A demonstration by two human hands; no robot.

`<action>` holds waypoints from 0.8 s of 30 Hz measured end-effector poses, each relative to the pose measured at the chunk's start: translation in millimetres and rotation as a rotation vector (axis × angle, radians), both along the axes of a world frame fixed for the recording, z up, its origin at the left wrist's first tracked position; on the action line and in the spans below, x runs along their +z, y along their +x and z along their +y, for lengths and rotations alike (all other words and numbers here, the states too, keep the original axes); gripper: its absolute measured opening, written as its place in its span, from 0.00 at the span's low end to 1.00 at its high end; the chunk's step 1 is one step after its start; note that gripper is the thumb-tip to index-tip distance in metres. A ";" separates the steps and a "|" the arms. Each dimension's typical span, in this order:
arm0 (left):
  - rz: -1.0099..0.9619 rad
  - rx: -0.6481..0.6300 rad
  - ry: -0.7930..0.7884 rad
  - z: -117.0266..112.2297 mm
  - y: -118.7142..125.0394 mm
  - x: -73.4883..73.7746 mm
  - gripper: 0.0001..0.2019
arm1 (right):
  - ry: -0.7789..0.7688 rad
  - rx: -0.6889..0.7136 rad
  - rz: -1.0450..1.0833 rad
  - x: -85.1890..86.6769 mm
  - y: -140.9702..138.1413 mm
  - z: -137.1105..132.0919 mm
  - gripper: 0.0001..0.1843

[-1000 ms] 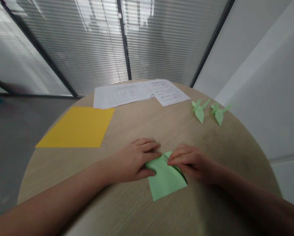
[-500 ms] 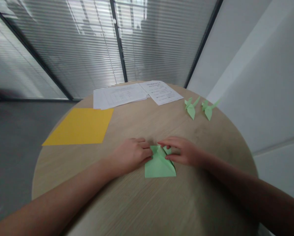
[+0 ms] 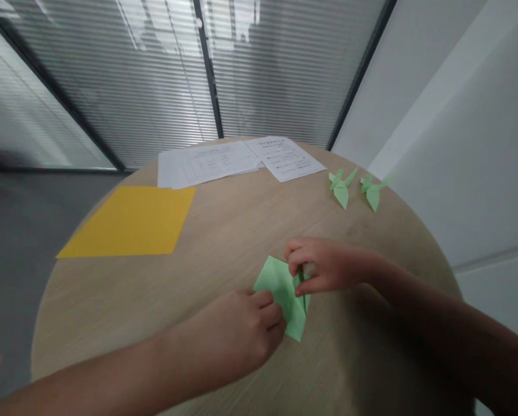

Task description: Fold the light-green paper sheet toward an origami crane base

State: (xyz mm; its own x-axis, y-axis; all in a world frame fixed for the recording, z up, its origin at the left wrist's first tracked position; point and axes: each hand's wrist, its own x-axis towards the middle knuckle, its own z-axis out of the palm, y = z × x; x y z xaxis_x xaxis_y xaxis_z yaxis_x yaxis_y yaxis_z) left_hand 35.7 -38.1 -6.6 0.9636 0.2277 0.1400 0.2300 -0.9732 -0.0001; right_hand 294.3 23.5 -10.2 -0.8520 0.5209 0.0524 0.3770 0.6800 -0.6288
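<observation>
A folded piece of light green paper (image 3: 280,289) lies on the round wooden table (image 3: 224,231) in front of me. My left hand (image 3: 248,329) is curled with its fingertips pressing on the paper's lower left edge. My right hand (image 3: 324,266) pinches the paper's right side between thumb and fingers. Part of the paper is hidden under both hands.
A yellow square sheet (image 3: 131,222) lies at the left. White printed papers (image 3: 237,159) rest at the table's far edge. Two small green folded paper cranes (image 3: 356,188) sit at the right near the rim. Behind are glass walls with blinds.
The green paper has been turned and sits more on a diagonal. My left hand moved down toward me to its lower edge. My right hand stayed on its right side.
</observation>
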 end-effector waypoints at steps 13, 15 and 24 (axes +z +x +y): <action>0.002 -0.063 -0.193 15.7 1.2 7.7 0.16 | 0.025 -0.094 0.031 -2.4 12.8 -1.8 0.09; 0.010 -0.051 -0.211 13.3 1.0 8.2 0.17 | 0.049 -0.112 -0.008 -0.4 12.7 -3.0 0.09; 0.050 -0.036 -0.226 11.7 2.8 13.1 0.18 | 0.036 -0.202 -0.102 -2.1 10.7 -6.2 0.06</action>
State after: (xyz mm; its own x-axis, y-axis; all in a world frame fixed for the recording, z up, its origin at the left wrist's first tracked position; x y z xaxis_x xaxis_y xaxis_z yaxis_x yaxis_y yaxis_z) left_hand 38.5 -26.5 6.5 0.9761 0.2132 0.0413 0.2003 -0.9574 0.2082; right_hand 305.0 17.3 -12.3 -0.7325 0.6807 -0.0068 0.5680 0.6057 -0.5572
